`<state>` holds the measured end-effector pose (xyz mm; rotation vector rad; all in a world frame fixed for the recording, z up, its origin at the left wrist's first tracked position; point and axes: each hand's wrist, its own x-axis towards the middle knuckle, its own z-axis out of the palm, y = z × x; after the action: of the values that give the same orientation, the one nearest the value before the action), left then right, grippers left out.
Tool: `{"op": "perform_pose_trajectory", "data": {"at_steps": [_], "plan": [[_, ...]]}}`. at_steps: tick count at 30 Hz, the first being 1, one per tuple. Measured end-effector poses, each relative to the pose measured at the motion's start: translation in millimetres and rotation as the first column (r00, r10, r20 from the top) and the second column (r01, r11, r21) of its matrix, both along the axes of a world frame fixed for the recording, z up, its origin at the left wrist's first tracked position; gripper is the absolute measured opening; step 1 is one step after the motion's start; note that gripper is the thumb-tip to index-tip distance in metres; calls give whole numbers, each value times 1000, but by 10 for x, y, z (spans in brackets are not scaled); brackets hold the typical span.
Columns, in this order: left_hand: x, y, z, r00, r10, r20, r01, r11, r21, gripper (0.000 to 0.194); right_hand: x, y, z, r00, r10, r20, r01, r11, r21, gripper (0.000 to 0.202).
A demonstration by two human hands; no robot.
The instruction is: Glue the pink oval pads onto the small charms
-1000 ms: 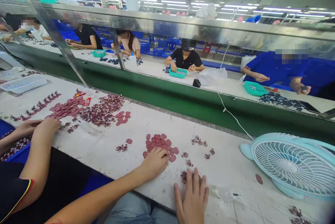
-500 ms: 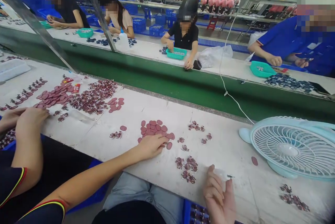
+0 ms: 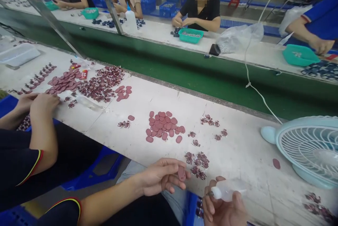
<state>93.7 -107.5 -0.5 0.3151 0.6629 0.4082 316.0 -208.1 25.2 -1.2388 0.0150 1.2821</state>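
Between the thumb and fingers of my left hand [image 3: 162,176] is one reddish-brown oval disc [image 3: 181,173], held up near the table's front edge. My right hand [image 3: 223,203] grips a small clear squeeze bottle [image 3: 228,190], tilted with its dark nozzle tip toward the left hand. Beyond my left hand lies a loose pile of the same oval discs [image 3: 162,125]. Just past the gap between my hands sits a cluster of small dark-red and white figure parts [image 3: 198,162]. More such parts [image 3: 210,120] lie farther back.
A light-blue fan [image 3: 308,148] stands at the right, a single disc [image 3: 276,163] beside it. On the left, a co-worker's hands [image 3: 43,106] work near heaps of discs [image 3: 63,81] and figure parts [image 3: 101,83]. A green divider [image 3: 158,73] separates the opposite bench, where several people sit.
My left hand has come back from the pile with a disc. My right hand has turned the bottle so its nozzle points left. The view has shifted.
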Motion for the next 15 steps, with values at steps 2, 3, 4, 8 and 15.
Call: {"op": "perform_pose_trajectory", "data": {"at_steps": [2, 3, 4, 8, 15], "plan": [[19, -63, 5, 999, 12, 50, -9, 998, -70, 62, -112, 4, 91, 999, -30, 43, 32, 998, -48, 60], [27, -81, 11, 998, 20, 58, -15, 996, -83, 61, -163, 10, 137, 997, -43, 56, 47, 997, -67, 61], [34, -91, 18, 998, 27, 57, -22, 996, -84, 60, -209, 20, 179, 996, -42, 75, 46, 997, -60, 61], [66, -81, 25, 999, 21, 28, -20, 999, -45, 62, -353, 78, 299, 994, -28, 102, 33, 998, -44, 61], [102, -67, -54, 998, 54, -20, -55, 998, -21, 71, -393, 141, 315, 997, -14, 74, 22, 994, -105, 69]]}}
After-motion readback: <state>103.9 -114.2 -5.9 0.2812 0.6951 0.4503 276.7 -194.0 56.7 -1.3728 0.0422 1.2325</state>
